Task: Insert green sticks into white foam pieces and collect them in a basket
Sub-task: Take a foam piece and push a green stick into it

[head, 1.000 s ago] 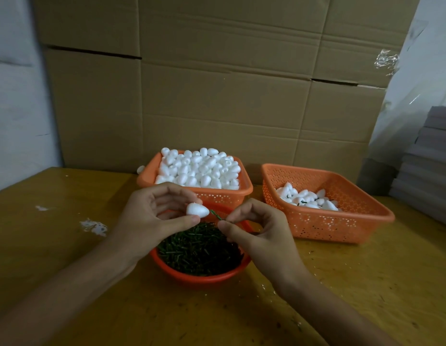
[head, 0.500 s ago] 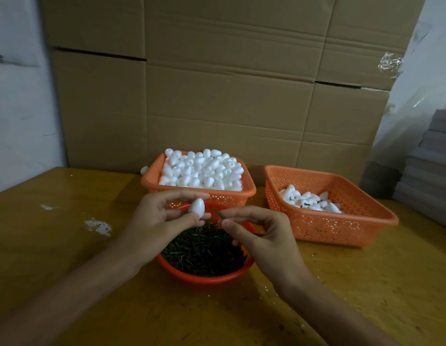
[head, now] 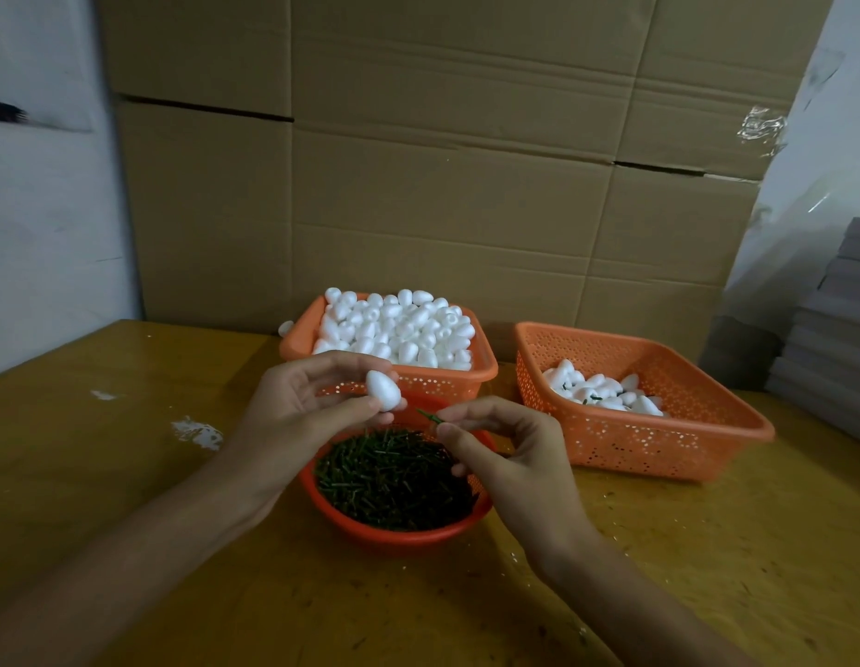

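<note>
Early going: left hand (head: 302, 406) pinches a foam egg (head: 383, 390) over the red bowl (head: 394, 539) of sticks, right hand (head: 509, 454) pinches a green stick (head: 429, 417) just beside it, not yet inserted; few finished pieces (head: 606, 392) lie in the right basket (head: 649, 445), and the supply basket (head: 432, 385) near the table's far edge is heaped full.

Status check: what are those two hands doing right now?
Left hand pinches foam piece. Right hand pinches green stick, not yet inserted. Nothing between them.

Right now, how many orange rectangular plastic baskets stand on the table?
2: the left basket, centre back, heaped with white foam pieces; the right basket, beside it, holding few.
</note>
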Demonstrator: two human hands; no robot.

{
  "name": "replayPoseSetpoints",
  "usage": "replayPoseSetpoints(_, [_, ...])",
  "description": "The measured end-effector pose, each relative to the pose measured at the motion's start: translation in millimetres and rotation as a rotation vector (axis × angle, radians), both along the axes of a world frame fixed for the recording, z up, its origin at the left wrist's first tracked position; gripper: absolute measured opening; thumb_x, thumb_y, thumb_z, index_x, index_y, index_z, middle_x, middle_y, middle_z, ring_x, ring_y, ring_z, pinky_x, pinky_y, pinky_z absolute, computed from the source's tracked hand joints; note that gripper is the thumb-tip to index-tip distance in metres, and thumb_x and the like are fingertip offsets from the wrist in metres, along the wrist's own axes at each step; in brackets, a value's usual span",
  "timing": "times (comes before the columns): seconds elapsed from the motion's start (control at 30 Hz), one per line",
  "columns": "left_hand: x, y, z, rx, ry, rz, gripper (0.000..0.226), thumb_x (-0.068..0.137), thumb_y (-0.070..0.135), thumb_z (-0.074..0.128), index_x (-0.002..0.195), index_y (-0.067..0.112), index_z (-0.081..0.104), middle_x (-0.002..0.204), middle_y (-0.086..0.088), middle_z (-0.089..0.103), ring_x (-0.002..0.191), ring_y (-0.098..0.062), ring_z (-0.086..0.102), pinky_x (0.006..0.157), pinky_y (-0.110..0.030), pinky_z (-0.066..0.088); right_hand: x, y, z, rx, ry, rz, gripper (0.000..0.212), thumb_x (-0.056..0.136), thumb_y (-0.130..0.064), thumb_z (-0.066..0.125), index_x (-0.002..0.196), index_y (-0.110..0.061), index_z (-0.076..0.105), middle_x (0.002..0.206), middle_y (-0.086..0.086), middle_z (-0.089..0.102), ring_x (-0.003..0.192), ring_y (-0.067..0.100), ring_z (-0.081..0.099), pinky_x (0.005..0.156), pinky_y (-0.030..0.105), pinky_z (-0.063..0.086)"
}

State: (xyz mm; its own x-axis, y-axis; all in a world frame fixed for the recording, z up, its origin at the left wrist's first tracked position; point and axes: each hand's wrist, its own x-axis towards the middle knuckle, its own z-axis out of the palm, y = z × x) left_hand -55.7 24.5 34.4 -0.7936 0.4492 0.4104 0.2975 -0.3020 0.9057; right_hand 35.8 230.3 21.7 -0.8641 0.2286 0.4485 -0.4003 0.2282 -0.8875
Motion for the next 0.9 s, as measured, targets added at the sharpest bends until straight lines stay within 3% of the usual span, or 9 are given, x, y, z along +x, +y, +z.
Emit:
replayPoseSetpoints(0.23, [1.7, -1.5, -0.3, -0.01, 0.041, 0.013, 0.033, 0.07, 0.012, 0.088, 0.1, 0.019, 0.078, 0.116, -0.01, 0.077, 0.106, -0.03, 0.077, 0.087, -0.028, 0.061, 0.2, -0.8, -0.1, 0.014, -0.023, -0.009, 0.005, 0.093, -0.011, 0.079, 0.091, -0.016, 0.081, 0.091, 0.001, 0.077, 0.087, 0.014, 0.073, 0.066, 0.026, 0.059])
replayPoseSetpoints(0.53, [1.7, -0.6, 0.0, 0.004, 0.087, 0.005, 0.045, 0.069, -0.005, 0.083, 0.103, 0.022, 0.074, 0.111, -0.009, 0.077, 0.106, -0.028, 0.077, 0.084, -0.025, 0.061, -0.4, 0.1, -0.8, 0.015, -0.024, -0.015, 0.005, 0.093, -0.011, 0.079, 0.092, -0.016, 0.081, 0.093, 0.001, 0.077, 0.091, 0.017, 0.074, 0.066, 0.028, 0.06])
replayPoseSetpoints(0.73, [1.7, -0.6, 1.0, 0.02, 0.066, -0.007, 0.046, 0.068, -0.001, 0.085, 0.103, 0.026, 0.074, 0.112, -0.01, 0.077, 0.106, -0.029, 0.077, 0.082, -0.026, 0.061, -1.2, 1.3, -1.0, 0.022, -0.014, -0.012, 0.007, 0.093, -0.01, 0.078, 0.091, -0.016, 0.079, 0.093, 0.002, 0.076, 0.091, 0.018, 0.073, 0.065, 0.029, 0.06])
replayPoseSetpoints(0.9, [2.0, -1.5, 1.8, 0.029, 0.041, -0.03, 0.05, 0.064, 0.016, 0.09, 0.11, 0.021, 0.071, 0.113, -0.012, 0.077, 0.105, -0.033, 0.077, 0.084, -0.03, 0.062, -0.3, 2.6, -0.5, 0.022, -0.008, 0.004, 0.013, 0.093, -0.007, 0.077, 0.087, -0.019, 0.075, 0.092, 0.006, 0.073, 0.085, 0.021, 0.072, 0.057, 0.031, 0.059])
